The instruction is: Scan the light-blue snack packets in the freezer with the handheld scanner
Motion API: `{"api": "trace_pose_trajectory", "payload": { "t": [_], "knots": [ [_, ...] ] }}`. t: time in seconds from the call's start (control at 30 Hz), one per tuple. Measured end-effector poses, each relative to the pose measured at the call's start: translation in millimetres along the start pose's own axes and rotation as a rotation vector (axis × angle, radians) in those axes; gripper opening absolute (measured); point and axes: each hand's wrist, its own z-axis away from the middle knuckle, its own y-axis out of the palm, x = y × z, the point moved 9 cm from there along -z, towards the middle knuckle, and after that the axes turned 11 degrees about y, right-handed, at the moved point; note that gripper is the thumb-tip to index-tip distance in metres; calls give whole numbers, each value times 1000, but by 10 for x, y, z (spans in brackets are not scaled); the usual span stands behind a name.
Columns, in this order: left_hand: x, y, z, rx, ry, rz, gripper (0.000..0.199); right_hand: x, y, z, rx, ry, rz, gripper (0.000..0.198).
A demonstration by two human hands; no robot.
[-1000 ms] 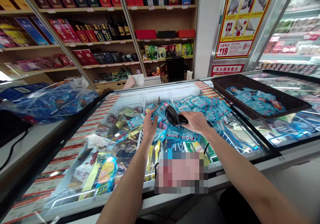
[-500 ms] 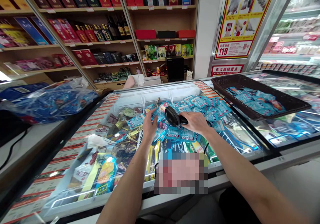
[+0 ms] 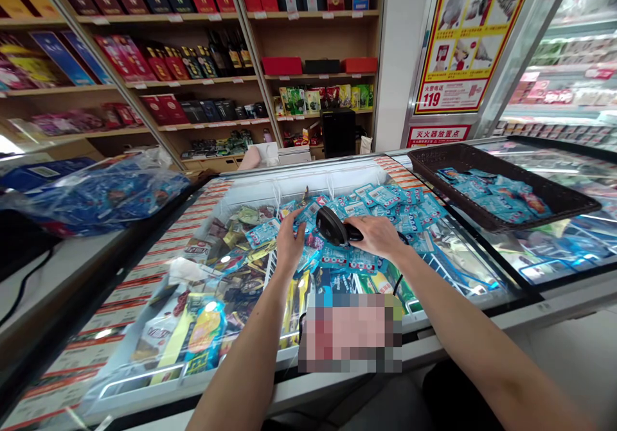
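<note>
My right hand is wrapped round the handle of a black barcode scanner, whose head points left. Facing it, my left hand pinches a small blue snack packet between thumb and fingers; the scanner's head partly covers the packet. Beneath and beyond both hands, many similar blue packets lie heaped on the glass top of a chest freezer. A black cable hangs below my right wrist.
A dark brown tray holding more blue packets stands at the right. To the left, a clear plastic bag of blue packets rests on a counter. Shelves of boxes and bottles line the back. A blurred patch hides part of the freezer's front edge.
The bright reddish light on the packet in front of the scanner has gone. My hands have barely moved, and both keep their hold.
</note>
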Motion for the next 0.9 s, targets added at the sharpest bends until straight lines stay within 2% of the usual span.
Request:
{"api": "trace_pose_trajectory", "payload": {
  "t": [0.27,0.57,0.7,0.9],
  "knots": [
    [-9,-19,4,-13,-6,-10,39,-10,-12,6,-26,0,13,39],
    [149,-463,8,-160,-129,-272,42,-224,-28,-33,-66,182,129,42],
    [337,-593,84,-162,-232,-370,41,-288,-28,-37,-73,230,133,40],
    [487,-638,172,-103,-354,-504,35,-296,-43,-45,-90,244,161,38]
  ]
}}
